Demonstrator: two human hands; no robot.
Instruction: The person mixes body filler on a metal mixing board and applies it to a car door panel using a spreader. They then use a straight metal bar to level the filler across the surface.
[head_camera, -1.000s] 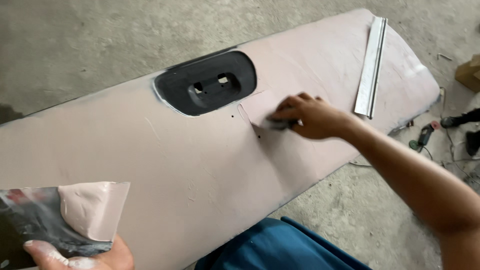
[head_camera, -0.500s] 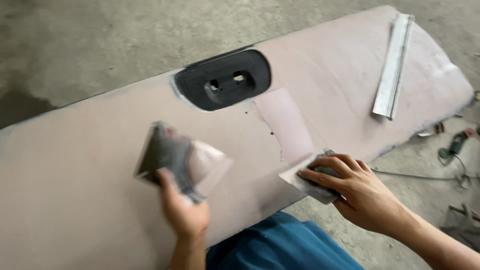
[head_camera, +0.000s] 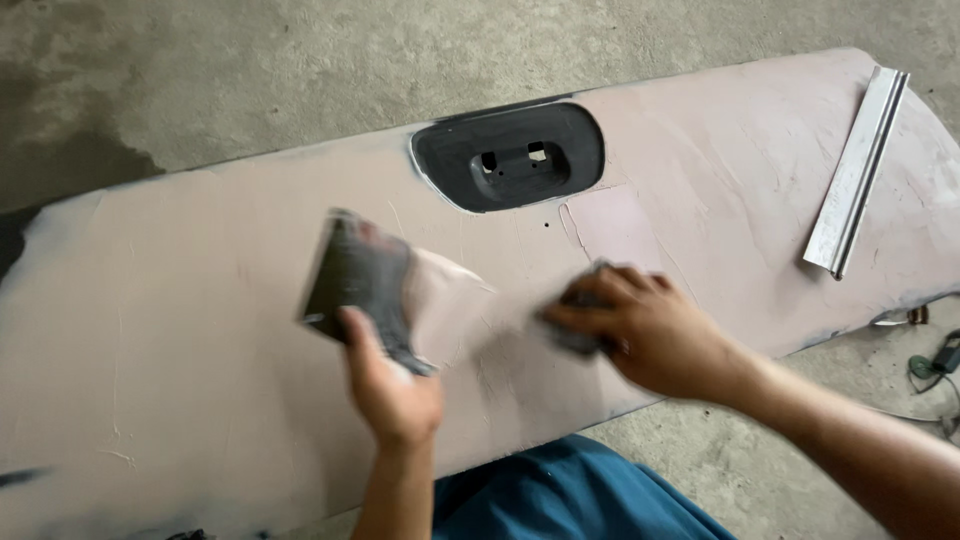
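Note:
A long panel (head_camera: 180, 330) coated in pinkish filler lies across the view, with a black oval recess (head_camera: 508, 155) near its top middle. My left hand (head_camera: 388, 385) holds up a dark flat board (head_camera: 360, 285) smeared with pink filler, above the panel's middle. My right hand (head_camera: 650, 330) is blurred and grips a small grey spreader (head_camera: 572, 335) against the panel, just right of the board. A smoother, freshly spread patch (head_camera: 615, 225) sits below the recess.
A white metal strip (head_camera: 855, 175) lies on the panel's right end. Bare concrete floor (head_camera: 250, 70) surrounds the panel. Cables and small tools (head_camera: 935, 355) lie on the floor at the right. My blue trouser leg (head_camera: 570, 495) shows at the bottom.
My left hand has brought the filler board up from the lower left to the panel's middle. My right hand came down off the patch, then left toward the board.

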